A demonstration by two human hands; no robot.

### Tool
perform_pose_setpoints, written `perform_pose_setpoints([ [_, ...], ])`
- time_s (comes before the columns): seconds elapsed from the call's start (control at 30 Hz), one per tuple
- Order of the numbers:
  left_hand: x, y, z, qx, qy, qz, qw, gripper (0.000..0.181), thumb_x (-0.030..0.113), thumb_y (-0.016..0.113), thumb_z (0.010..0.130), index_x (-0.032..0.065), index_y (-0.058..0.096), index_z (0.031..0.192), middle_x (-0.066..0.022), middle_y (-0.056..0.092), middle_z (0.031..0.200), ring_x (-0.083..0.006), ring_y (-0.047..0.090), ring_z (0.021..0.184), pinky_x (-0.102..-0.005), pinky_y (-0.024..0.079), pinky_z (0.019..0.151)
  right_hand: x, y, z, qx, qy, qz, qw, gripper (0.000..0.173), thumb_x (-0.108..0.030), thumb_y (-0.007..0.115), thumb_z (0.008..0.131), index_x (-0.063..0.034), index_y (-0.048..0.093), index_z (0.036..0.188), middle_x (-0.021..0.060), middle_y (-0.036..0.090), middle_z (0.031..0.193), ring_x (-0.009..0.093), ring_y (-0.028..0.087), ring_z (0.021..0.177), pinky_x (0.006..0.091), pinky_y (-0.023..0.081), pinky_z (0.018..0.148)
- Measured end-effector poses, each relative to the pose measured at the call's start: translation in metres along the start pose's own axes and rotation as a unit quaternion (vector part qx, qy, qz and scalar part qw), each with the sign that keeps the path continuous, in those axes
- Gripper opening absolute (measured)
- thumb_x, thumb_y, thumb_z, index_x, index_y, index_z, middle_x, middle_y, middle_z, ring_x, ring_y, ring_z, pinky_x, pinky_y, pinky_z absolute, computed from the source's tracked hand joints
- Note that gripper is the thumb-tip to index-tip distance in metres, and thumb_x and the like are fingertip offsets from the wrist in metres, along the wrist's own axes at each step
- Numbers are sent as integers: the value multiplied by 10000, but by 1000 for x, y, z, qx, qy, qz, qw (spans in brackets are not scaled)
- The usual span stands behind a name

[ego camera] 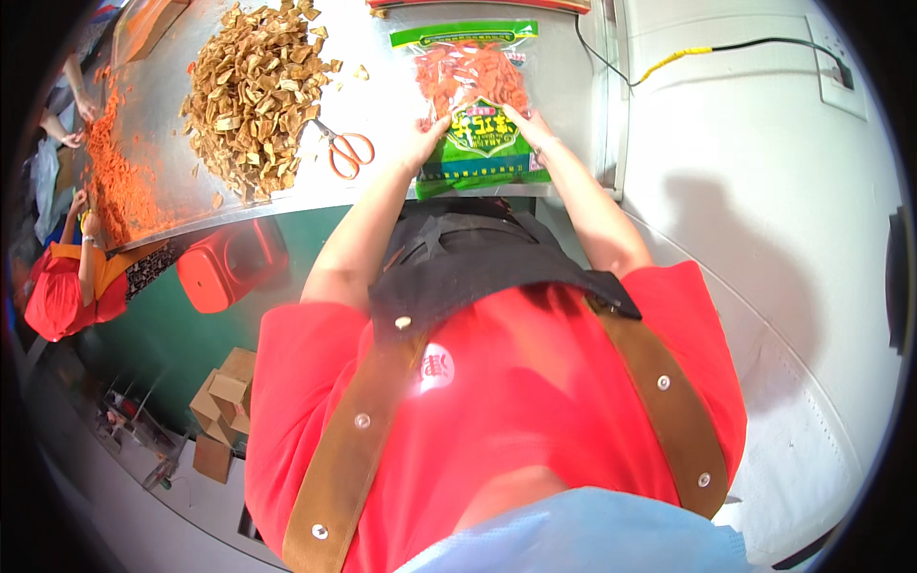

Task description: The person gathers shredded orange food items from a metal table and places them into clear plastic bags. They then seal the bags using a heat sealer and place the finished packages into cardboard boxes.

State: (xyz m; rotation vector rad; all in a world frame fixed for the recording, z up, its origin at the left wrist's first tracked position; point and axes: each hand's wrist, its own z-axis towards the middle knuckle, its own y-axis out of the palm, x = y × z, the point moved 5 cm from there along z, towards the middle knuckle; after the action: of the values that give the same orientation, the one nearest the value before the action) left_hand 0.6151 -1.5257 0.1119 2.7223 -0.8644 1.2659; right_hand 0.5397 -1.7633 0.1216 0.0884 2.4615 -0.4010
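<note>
A green and clear plastic food bag [478, 154] lies flat at the front edge of the metal table, orange-red pieces showing through its clear part. My left hand [428, 140] grips its left side, thumb on top. On the bag's right side is my right hand [534, 130], its thumb also over the printed front; the fingers of both hands are partly hidden. Orange-handled scissors [349, 152] rest on the table left of my left hand, beside a large heap of dried brown slices [251, 100].
Orange shreds [118, 172] cover the table's [168, 129] left end, where co-workers' hands [84, 107] are. A red-edged device [494, 4] stands beyond the bag, near a black cable [602, 56]. A red plastic stool [222, 265] and cardboard boxes [229, 390] are below, left. A wall [716, 136] rises at right.
</note>
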Motion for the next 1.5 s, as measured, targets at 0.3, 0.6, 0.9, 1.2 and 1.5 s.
perform_pose_setpoints([
  [0.3,-25,6,41,108,7,-152,982,557,525,459,912,3,632,822,-121,604,693,-219,564,655,-367,460,639,-29,24,-4,-75,-5,213,974,756,-499,630,842,6,410,1361,129,532,1290,203,533,1140,341,449,924],
  [0.6,-68,-95,-163,154,184,-310,920,439,414,467,972,2,617,960,-13,611,801,-73,528,706,-264,463,650,-2,125,-105,-145,-223,229,937,510,-295,527,956,11,405,1345,97,480,1330,187,480,1185,323,375,1008],
  [0.9,-244,-227,-396,419,202,-487,740,419,369,524,956,-21,612,1083,-73,654,1013,-116,588,915,-273,469,836,-12,372,-295,-486,-85,143,858,544,-439,442,962,-68,408,1358,111,482,1341,272,542,1150,426,481,930],
  [1.2,-500,-274,-571,482,65,-704,518,389,305,545,946,-14,558,1168,-121,653,1057,-196,649,893,-338,544,766,135,656,-371,-424,-54,-259,866,260,-259,658,870,-26,592,966,77,638,876,176,603,751,318,509,695],
  [1.5,-696,-333,-656,547,-21,-754,363,395,311,592,917,-23,577,1126,-143,652,1033,-245,652,865,-389,554,721,253,883,-465,-474,38,-365,800,286,-217,593,910,38,570,1038,136,662,908,239,667,723,362,573,638],
])
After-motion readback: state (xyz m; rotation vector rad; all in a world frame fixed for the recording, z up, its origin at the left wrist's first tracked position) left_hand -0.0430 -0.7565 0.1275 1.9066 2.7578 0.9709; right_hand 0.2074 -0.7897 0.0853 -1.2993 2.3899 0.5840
